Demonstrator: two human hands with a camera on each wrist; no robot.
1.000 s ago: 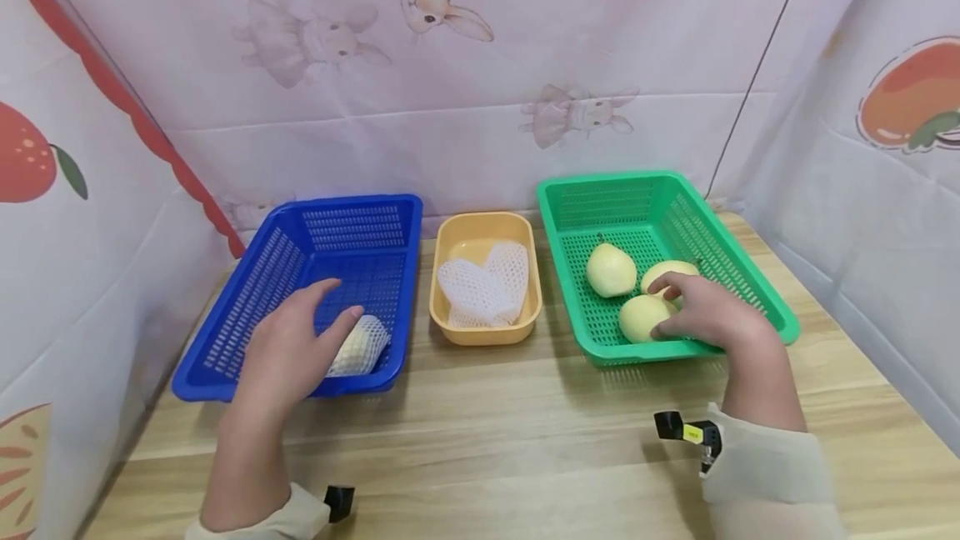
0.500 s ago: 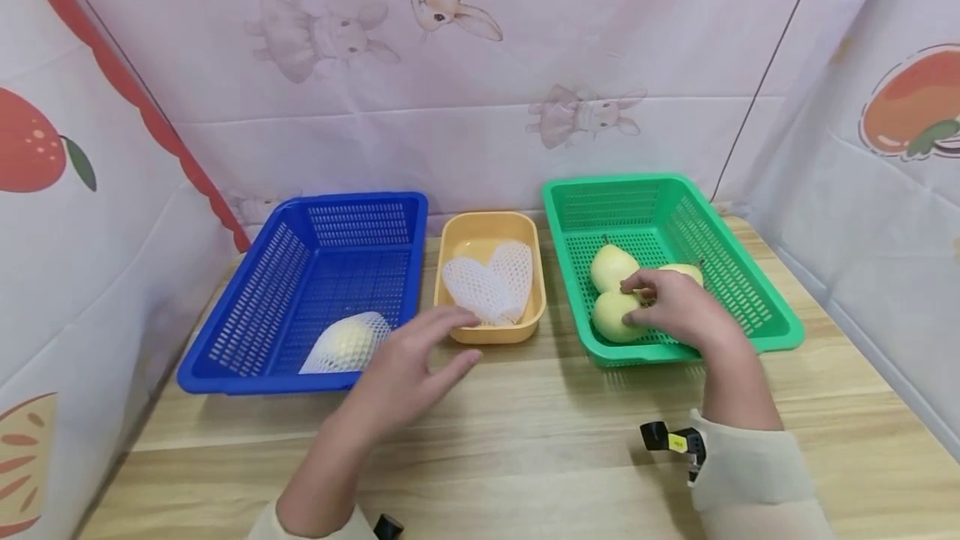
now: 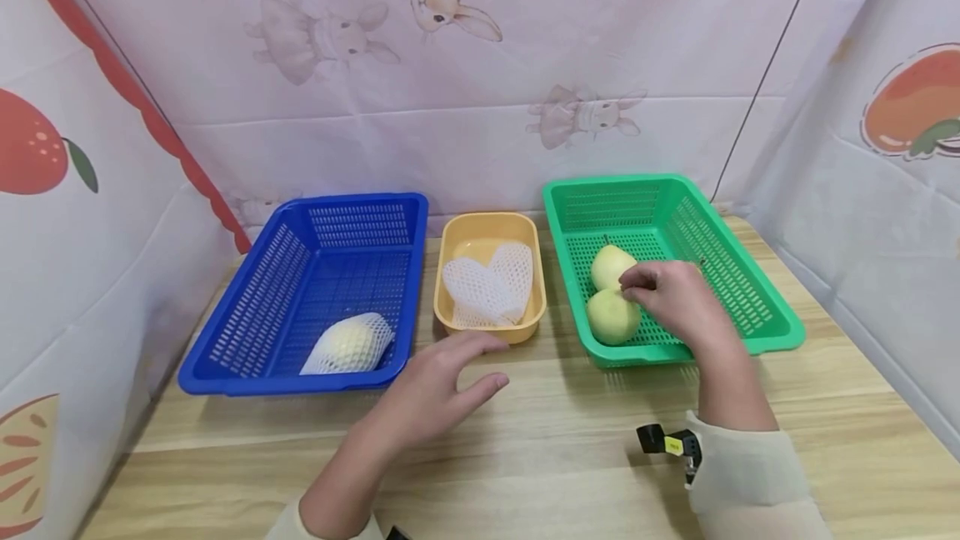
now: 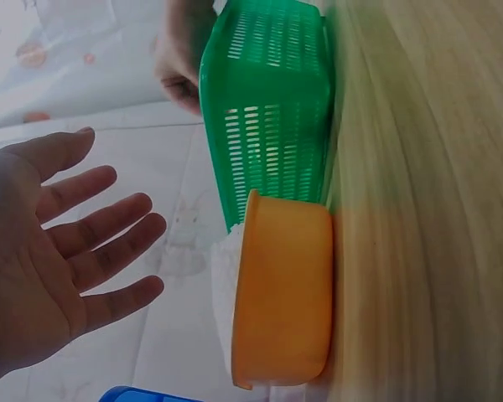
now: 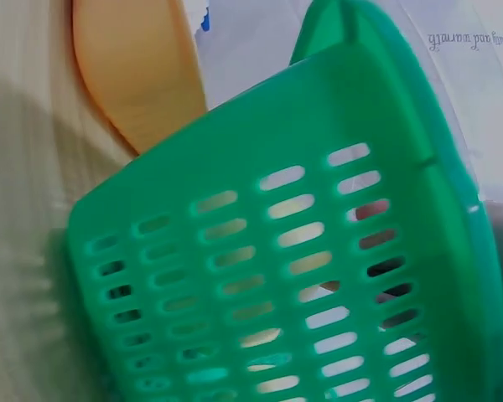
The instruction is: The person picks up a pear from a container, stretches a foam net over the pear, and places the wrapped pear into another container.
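In the head view my right hand [image 3: 678, 298] is over the green basket [image 3: 693, 354], thumb and fingertips pinched together at the top of the near pear [image 3: 612, 317]; whether they hold its stem is too small to tell. Another pear [image 3: 611, 265] lies just behind it, and my hand covers a third except for its stem. My left hand [image 3: 435, 386] hovers in front of the yellow container [image 3: 490, 335], fingers spread and holding nothing; the left wrist view shows its bare palm [image 4: 25, 260]. White foam fruit nets [image 3: 487, 286] lie in that container.
On the left stands a blue basket [image 3: 247, 386] with a pear in a foam net [image 3: 351, 345] at its near end. A wooden table [image 3: 555, 457] carries everything. Printed cloth [image 3: 360, 157] hangs close behind and on both sides.
My left hand has moved right, from over the blue basket to before the yellow container. My right hand has moved slightly left and drawn its fingertips together; the near pear has shifted left and turned.
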